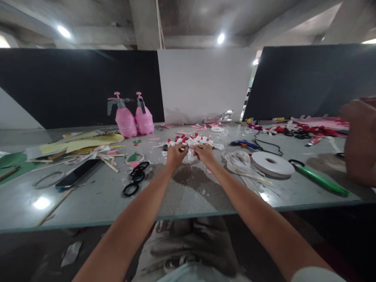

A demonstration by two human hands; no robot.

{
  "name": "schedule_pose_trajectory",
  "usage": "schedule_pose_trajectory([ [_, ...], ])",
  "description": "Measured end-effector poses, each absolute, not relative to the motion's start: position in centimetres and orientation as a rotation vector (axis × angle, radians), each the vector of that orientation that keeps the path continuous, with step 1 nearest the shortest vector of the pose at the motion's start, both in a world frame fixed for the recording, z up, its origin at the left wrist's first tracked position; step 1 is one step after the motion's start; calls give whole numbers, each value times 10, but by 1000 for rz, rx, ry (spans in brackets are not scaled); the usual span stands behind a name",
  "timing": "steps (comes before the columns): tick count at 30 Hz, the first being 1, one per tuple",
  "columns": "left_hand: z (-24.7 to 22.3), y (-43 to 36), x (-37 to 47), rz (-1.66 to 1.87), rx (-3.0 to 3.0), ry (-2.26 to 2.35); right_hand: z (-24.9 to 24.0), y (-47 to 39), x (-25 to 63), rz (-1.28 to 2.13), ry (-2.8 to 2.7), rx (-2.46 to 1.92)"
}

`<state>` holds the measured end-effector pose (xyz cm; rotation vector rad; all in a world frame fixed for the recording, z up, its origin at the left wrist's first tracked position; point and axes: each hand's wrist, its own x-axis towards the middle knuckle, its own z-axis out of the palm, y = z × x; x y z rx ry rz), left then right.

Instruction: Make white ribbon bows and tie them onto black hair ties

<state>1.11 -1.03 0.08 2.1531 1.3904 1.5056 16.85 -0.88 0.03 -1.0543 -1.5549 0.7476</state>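
Note:
My left hand (176,155) and my right hand (205,154) are close together over the table, fingers pinched. Between the fingertips shows a small white ribbon piece (190,153); its exact shape is too small to make out. Just beyond the hands lies a pile of red and white ribbon pieces (199,139). To the right of my right hand are loose white ribbon strips (239,161) with printed lettering and a large white ribbon roll (272,164). Black-handled scissors (138,172) rest left of my left forearm.
Two pink spray bottles (126,122) stand at the back left. A phone (78,174), sticks and yellow paper (91,143) cover the left side. On the right are a blue glue gun (244,144) with a black cord, a green tube-shaped item (323,181) and another person's arm (360,145).

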Motion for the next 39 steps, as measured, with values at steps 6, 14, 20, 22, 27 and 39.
schedule_pose_trajectory([
  [6,5,-13,14,1538,2102,1467,3,-11,166,656,-1583,-1023],
  [14,-1,0,-5,1588,1862,1533,13,-15,168,793,-1304,-860],
  [20,5,-4,8,1541,1851,1218,14,-15,167,948,-1242,-742],
  [22,7,-6,12,1543,1839,1159,14,-16,166,983,-1232,-722],
  [27,8,-7,15,1507,1776,969,13,-16,166,1042,-1234,-737],
  [39,2,-4,19,1506,1724,1067,5,-6,166,849,-1561,-814],
])
